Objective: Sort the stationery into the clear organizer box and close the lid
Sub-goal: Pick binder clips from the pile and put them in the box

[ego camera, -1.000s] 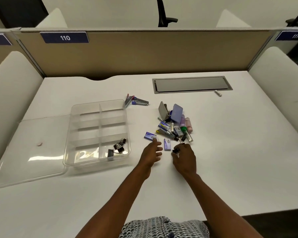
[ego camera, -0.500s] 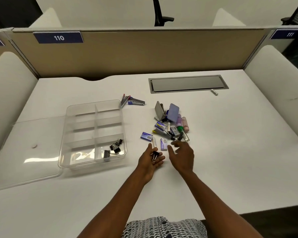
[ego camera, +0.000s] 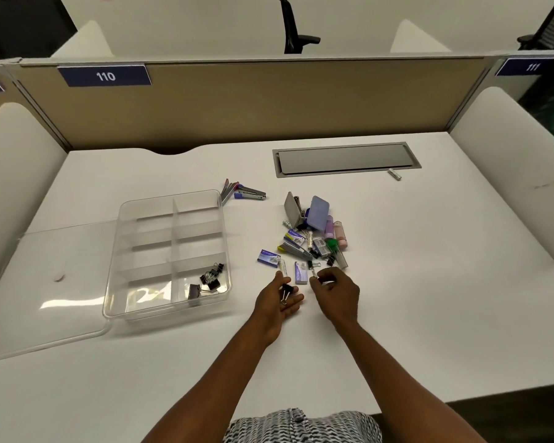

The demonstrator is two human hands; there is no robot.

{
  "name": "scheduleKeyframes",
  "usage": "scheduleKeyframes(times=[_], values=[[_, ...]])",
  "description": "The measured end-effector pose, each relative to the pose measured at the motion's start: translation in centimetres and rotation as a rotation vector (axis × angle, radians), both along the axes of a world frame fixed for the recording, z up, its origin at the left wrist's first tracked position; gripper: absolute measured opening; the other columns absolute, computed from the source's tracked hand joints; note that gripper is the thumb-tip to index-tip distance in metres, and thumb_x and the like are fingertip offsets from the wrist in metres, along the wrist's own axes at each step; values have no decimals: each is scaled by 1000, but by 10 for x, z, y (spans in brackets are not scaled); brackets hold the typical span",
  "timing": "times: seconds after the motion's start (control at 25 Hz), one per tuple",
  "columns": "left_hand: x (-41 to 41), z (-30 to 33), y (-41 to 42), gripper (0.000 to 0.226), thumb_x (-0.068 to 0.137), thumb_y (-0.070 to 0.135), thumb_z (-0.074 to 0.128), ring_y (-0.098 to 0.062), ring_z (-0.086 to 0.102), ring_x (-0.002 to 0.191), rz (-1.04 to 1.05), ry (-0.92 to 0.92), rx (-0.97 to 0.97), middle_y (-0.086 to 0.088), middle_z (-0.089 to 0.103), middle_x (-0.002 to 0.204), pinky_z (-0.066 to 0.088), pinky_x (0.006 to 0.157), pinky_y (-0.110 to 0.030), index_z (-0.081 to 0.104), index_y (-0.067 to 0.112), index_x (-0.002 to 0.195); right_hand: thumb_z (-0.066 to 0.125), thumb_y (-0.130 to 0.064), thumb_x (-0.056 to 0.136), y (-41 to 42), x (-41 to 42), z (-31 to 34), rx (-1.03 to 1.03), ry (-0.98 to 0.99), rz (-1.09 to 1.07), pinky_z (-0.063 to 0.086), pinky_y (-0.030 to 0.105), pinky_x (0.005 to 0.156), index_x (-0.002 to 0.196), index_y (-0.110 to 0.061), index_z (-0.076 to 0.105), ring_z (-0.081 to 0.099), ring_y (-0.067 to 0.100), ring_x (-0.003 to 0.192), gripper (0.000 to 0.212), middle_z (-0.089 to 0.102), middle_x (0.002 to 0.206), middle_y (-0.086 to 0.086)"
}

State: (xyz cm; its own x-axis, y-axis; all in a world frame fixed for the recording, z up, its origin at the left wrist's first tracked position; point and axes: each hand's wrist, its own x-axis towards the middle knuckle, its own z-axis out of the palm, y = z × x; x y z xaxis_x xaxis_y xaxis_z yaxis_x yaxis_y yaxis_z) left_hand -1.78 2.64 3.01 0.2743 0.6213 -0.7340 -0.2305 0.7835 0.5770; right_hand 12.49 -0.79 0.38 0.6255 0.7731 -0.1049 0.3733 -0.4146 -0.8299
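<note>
A clear organizer box [ego camera: 170,311] with several compartments lies left of centre on the white desk; several black binder clips [ego camera: 209,280] lie in its near right compartment. Its clear lid [ego camera: 42,282] lies flat to its left. A pile of stationery [ego camera: 314,238] lies right of the box: staple boxes, tubes, a purple case, clips. My left hand [ego camera: 277,303] is palm up, cupping a black binder clip [ego camera: 285,292]. My right hand [ego camera: 335,294] pinches a binder clip [ego camera: 314,270] at the pile's near edge.
A stapler and a staple remover [ego camera: 242,193] lie just behind the box. A grey cable hatch [ego camera: 346,158] is set in the desk further back, with a small white tube [ego camera: 394,174] beside it. Partition panels close the desk at the back and sides.
My left hand has turned palm up and now carries a black binder clip. My right hand has gone back to the pile's edge and closed its fingers on another clip.
</note>
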Motion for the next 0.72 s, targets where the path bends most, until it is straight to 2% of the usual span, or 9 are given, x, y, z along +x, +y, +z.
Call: scheduleKeyframes(times=[0.16, 0.24, 0.32, 0.4, 0.48, 0.6, 0.72], values=[[7, -3, 1, 25, 100, 29, 52, -27, 69, 97, -28, -2, 21, -11, 68, 100, 55, 91, -42, 67, 10, 105, 77, -33, 79, -11, -19, 5, 76, 218, 179, 52, 15, 63, 84, -31, 73, 69, 3, 70, 7, 74, 80, -17], [8, -6, 3, 25, 98, 21, 53, -31, 69, 102, -25, -12, 31, -17, 70, 110, 57, 90, -43, 65, 4, 112, 74, -36, 81, -13, -21, 6, 74, 218, 274, 52, 15, 65, 84, -33, 75, 70, 4, 73, 5, 75, 80, -16], [7, -9, 5, 23, 98, 12, 52, -30, 69, 97, 0, 14, 47, -19, 70, 108, 59, 83, -40, 63, 2, 116, 72, -34, 82, -11, -18, 5, 90, 195, 260, 54, 20, 66, 84, -31, 76, 70, 5, 72, 5, 75, 80, -15], [5, -9, 6, 23, 99, 2, 46, -27, 70, 87, 2, 61, 60, -17, 70, 102, 58, 74, -35, 61, 5, 117, 72, -28, 84, -4, -9, 3, 86, 104, 154, 55, 25, 69, 93, -29, 76, 68, 6, 71, 10, 75, 84, -14], [3, -8, 6, 25, 100, -1, 43, -26, 70, 83, -6, 92, 62, -17, 69, 101, 58, 71, -33, 60, 6, 116, 70, -25, 86, 6, 3, 1, -13, -70, 113, 53, 28, 76, 113, -28, 71, 67, 10, 79, 27, 72, 92, -9], [2, -7, 3, 25, 100, -2, 43, -26, 70, 81, -2, 105, 54, -20, 68, 104, 58, 69, -33, 60, 6, 117, 64, -27, 92, 20, 12, -3, -175, -266, 249, 46, 27, 83, 137, -26, 58, 64, 19, 101, 46, 67, 112, 1], [0, -6, 1, 23, 101, 1, 45, -27, 69, 81, 13, 100, 57, -21, 67, 104, 58, 69, -34, 60, 5, 118, 61, -33, 93, 28, 14, -6, -250, -387, 298, 50, 34, 90, 132, -26, 61, 62, 23, 111, 39, 64, 125, 2]])
